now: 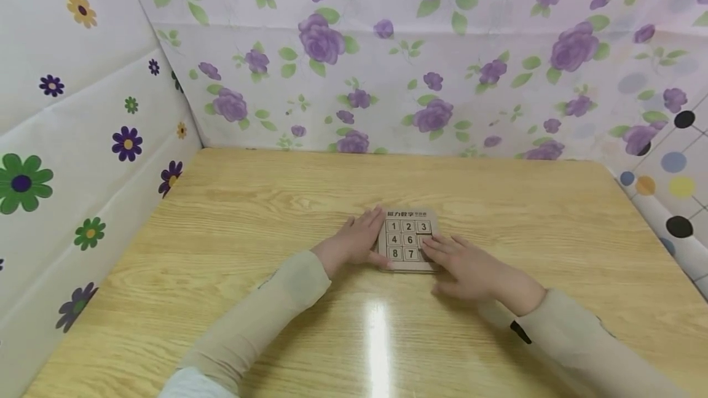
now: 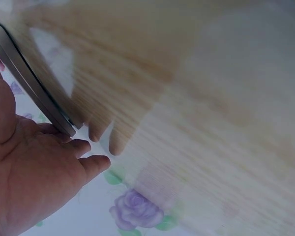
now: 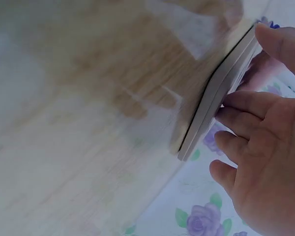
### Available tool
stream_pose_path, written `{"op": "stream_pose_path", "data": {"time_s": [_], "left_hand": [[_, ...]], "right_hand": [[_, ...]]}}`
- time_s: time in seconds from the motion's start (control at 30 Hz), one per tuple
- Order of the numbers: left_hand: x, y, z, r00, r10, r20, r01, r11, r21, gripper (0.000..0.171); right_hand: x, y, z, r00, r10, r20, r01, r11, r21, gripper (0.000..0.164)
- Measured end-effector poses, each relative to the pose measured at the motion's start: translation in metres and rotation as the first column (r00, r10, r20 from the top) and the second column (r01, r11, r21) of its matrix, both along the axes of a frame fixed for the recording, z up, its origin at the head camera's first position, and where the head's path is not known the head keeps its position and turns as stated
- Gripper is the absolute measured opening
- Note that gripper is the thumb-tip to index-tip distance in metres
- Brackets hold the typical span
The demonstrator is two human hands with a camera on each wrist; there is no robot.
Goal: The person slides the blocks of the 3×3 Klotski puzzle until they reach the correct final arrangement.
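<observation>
A square number slide puzzle (image 1: 410, 266) lies flat on the table, with numbered tiles in rows inside a pale frame and printed characters along its top. At its left side, my left hand (image 1: 356, 239) holds the frame, fingers along the left edge and thumb at the lower left corner. My right hand (image 1: 470, 268) reaches over the right edge, its fairly straight fingertips touching the right-hand column and hiding part of it. The left wrist view shows the puzzle's side edge (image 2: 32, 81) beside the palm. In the right wrist view, fingers (image 3: 248, 105) extend over the puzzle.
The wood-grain table (image 1: 265, 201) has a glossy surface with a bright reflection near the front. Behind it hangs a purple-flowered cloth (image 1: 354, 78). A daisy-patterned cloth (image 1: 83, 158) borders the left, and a dotted cloth (image 1: 672, 201) the right.
</observation>
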State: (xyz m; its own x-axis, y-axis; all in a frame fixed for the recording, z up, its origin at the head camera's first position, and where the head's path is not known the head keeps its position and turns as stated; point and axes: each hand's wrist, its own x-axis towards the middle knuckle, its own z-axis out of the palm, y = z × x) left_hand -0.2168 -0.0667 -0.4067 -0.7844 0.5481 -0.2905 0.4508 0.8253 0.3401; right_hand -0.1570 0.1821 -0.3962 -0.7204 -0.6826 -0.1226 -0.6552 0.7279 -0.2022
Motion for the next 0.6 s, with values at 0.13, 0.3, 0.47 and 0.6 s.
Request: {"op": "stream_pose_path", "data": {"time_s": [0.13, 0.3, 0.47, 0.6], "left_hand": [[0.001, -0.001, -0.001, 1.0, 0.007, -0.007, -0.007, 1.0, 0.001, 0.115], [0.0, -0.001, -0.002, 1.0, 0.008, -0.016, -0.008, 1.0, -0.017, 0.116], [0.0, 0.0, -0.004, 1.0, -0.002, -0.029, 0.002, 1.0, -0.025, 0.115], [-0.001, 0.0, -0.004, 1.0, 0.001, -0.027, -0.001, 1.0, -0.023, 0.115]], "right_hand": [[-0.005, -0.003, 0.0, 1.0, -0.013, -0.009, 0.014, 1.0, 0.012, 0.071], [-0.002, -0.013, 0.0, 1.0, 0.015, -0.023, -0.015, 1.0, 0.02, 0.072], [0.007, -0.023, 0.0, 0.997, 0.081, 0.003, -0.081, 0.997, -0.01, 0.072], [0.008, -0.023, 0.0, 0.997, 0.08, 0.004, -0.08, 0.997, -0.019, 0.07]]}}
